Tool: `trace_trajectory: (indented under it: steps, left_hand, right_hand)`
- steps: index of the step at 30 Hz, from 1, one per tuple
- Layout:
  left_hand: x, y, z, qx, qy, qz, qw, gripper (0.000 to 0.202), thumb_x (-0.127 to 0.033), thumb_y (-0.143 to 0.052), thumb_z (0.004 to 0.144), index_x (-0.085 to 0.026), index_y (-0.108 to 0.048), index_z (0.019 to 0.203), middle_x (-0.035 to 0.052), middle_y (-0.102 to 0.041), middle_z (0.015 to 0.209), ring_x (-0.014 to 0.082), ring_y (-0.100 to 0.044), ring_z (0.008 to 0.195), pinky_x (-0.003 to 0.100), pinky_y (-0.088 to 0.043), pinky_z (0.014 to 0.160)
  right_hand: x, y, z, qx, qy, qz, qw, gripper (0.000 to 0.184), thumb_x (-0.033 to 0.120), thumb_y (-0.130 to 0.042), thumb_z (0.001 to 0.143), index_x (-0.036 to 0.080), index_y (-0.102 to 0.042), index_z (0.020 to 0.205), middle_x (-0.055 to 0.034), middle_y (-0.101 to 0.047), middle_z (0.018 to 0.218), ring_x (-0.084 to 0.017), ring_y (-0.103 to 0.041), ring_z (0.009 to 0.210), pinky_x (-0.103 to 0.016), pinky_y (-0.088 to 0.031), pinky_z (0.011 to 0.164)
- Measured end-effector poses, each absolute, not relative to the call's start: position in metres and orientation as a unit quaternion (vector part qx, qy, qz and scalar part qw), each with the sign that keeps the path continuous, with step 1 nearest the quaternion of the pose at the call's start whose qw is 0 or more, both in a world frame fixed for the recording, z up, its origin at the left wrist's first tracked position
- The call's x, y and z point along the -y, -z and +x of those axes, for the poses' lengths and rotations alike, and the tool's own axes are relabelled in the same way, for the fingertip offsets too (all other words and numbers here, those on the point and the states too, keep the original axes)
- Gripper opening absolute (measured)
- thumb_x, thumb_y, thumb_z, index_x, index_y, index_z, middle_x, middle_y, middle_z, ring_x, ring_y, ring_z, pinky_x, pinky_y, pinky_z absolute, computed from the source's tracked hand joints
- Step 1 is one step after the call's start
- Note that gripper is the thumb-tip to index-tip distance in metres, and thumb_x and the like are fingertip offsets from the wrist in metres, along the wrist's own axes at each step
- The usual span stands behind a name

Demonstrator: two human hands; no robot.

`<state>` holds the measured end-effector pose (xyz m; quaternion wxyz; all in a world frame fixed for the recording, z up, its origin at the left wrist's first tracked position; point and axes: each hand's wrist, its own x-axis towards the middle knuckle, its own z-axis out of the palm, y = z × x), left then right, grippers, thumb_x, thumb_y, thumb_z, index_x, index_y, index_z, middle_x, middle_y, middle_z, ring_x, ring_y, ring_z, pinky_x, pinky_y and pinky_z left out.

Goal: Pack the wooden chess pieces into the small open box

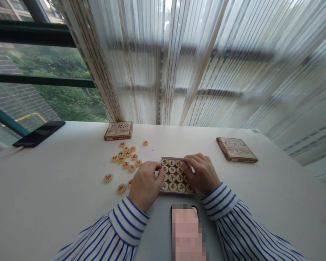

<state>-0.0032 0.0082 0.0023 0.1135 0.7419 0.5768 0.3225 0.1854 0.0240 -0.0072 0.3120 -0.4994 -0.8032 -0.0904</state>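
Note:
A small tray [176, 194] on the white table holds round wooden chess pieces [172, 178] in neat rows. My left hand [146, 184] rests at the tray's left edge with its fingers curled and its thumb touching a piece there. My right hand [202, 172] lies over the tray's right side, fingers bent down onto the pieces in the top right corner. Several loose pieces with red marks [125, 159] lie scattered to the left of the tray. Both sleeves are white with blue stripes.
Two brown box parts lie on the table: one at the back [118, 130], one to the right [236, 149]. A dark phone [39, 133] sits at the far left edge. Another phone [187, 232] lies right before me. Curtains [195, 61] hang behind the table.

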Motion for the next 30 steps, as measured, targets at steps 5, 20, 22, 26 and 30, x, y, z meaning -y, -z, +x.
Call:
trace_trajectory:
  steps: [5,20,22,26,30]
  left_hand:
    - [-0.007,-0.005,-0.004,-0.561,-0.335,0.746,0.127,0.011,-0.019,-0.050,0.077,-0.017,-0.060,0.074,0.0034,-0.063,0.073,0.0162,-0.057,0.069,0.029,-0.045,0.064]
    - [-0.017,-0.018,-0.095,-0.638,-0.347,0.680,0.104,0.026,-0.035,-0.052,0.077,-0.016,-0.065,0.089,0.0051,-0.066,0.083,0.0179,-0.060,0.074,0.031,-0.048,0.071]
    - [-0.023,-0.016,-0.108,-0.657,-0.336,0.668,0.096,0.028,-0.035,-0.052,0.077,-0.015,-0.065,0.092,0.0060,-0.067,0.085,0.0189,-0.061,0.076,0.032,-0.048,0.073]
    - [-0.041,-0.014,-0.122,-0.695,-0.297,0.652,0.070,0.034,-0.034,-0.051,0.077,-0.013,-0.064,0.100,0.0089,-0.068,0.093,0.0208,-0.062,0.083,0.031,-0.048,0.075]
    - [-0.058,-0.013,-0.121,-0.721,-0.206,0.660,0.043,0.040,-0.036,-0.048,0.079,-0.013,-0.062,0.107,0.0110,-0.067,0.102,0.0220,-0.062,0.091,0.030,-0.047,0.078]
  right_hand:
    - [-0.022,0.008,0.183,0.804,0.094,-0.486,0.330,0.012,0.018,-0.051,0.082,0.018,-0.064,0.082,-0.0044,-0.069,0.084,-0.018,-0.056,0.077,-0.031,-0.037,0.070]
    - [-0.015,-0.012,0.160,0.796,-0.012,-0.463,0.390,0.014,0.018,-0.050,0.083,0.019,-0.062,0.089,-0.0060,-0.068,0.085,-0.020,-0.058,0.081,-0.035,-0.044,0.073]
    - [-0.018,-0.015,0.150,0.809,-0.017,-0.456,0.371,0.015,0.017,-0.051,0.082,0.019,-0.062,0.091,-0.0060,-0.068,0.087,-0.020,-0.058,0.083,-0.035,-0.043,0.074]
    - [-0.024,-0.022,0.130,0.827,-0.015,-0.442,0.347,0.017,0.015,-0.051,0.081,0.018,-0.062,0.094,-0.0065,-0.068,0.089,-0.020,-0.057,0.083,-0.034,-0.043,0.074]
    - [-0.029,-0.027,0.117,0.837,-0.012,-0.433,0.335,0.019,0.016,-0.049,0.081,0.018,-0.062,0.095,-0.0075,-0.067,0.090,-0.020,-0.057,0.084,-0.035,-0.043,0.074]
